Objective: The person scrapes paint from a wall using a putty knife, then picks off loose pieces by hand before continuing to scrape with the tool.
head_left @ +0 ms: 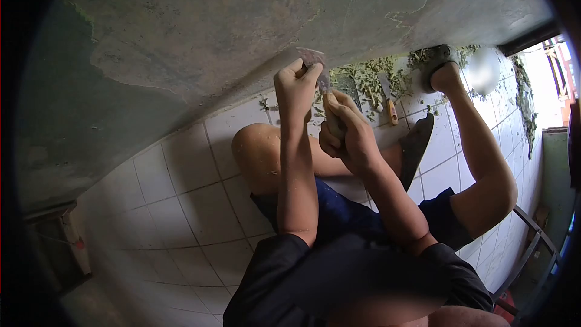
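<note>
Both hands are on one scraper (pixel 312 57), whose broad blade is near the peeling grey-green wall (pixel 200 30). My left hand (pixel 296 88) pinches the blade end, with thumb and fingers pressed together. Lower down, my right hand (pixel 348 127) is wrapped round the handle, hiding much of it. A second scraper (pixel 392 112) with a wooden handle lies on the white floor tiles (pixel 200 209) to the right. Greenish paint flakes (pixel 393 75) are scattered around it, along the foot of the wall.
My bent legs and sandalled feet (pixel 417 148) rest on the tiles. A rounded whitish object (pixel 483 71) is at the upper right, with a line of debris (pixel 525 106) beyond it. A metal frame (pixel 535 236) stands at the lower right, a dark opening (pixel 57 248) at the lower left.
</note>
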Demonstrator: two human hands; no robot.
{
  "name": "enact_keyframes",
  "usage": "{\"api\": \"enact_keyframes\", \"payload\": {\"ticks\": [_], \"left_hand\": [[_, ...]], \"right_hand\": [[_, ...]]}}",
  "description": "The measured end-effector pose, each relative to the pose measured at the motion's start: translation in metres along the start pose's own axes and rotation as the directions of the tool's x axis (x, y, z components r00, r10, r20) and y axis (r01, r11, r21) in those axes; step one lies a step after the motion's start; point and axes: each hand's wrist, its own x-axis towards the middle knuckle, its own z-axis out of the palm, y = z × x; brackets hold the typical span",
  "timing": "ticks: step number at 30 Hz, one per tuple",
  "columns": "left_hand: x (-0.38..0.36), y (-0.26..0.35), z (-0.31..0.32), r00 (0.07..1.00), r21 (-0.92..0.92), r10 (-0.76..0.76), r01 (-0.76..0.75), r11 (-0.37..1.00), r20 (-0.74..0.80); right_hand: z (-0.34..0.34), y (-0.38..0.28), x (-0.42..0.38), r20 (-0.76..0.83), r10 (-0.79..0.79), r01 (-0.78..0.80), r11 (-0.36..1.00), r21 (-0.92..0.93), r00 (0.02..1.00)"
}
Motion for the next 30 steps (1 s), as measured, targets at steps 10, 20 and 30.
{"api": "enact_keyframes", "payload": {"ticks": [10,20,30], "left_hand": [[-0.021,0.032,0.032,0.987,-0.428,-0.092,0.026,0.904,-0.133],[-0.025,0.048,0.037,0.981,-0.317,-0.031,-0.032,0.948,-0.193],[-0.026,0.051,0.036,0.98,-0.338,0.035,-0.101,0.936,-0.194]], "right_hand": [[0.028,-0.024,-0.007,-0.07,-0.08,0.076,0.995,-0.06,0.994],[0.048,-0.051,-0.007,-0.179,-0.069,0.052,0.994,-0.095,0.982],[0.05,-0.063,-0.005,0.011,-0.075,0.076,0.988,-0.136,0.997]]}}
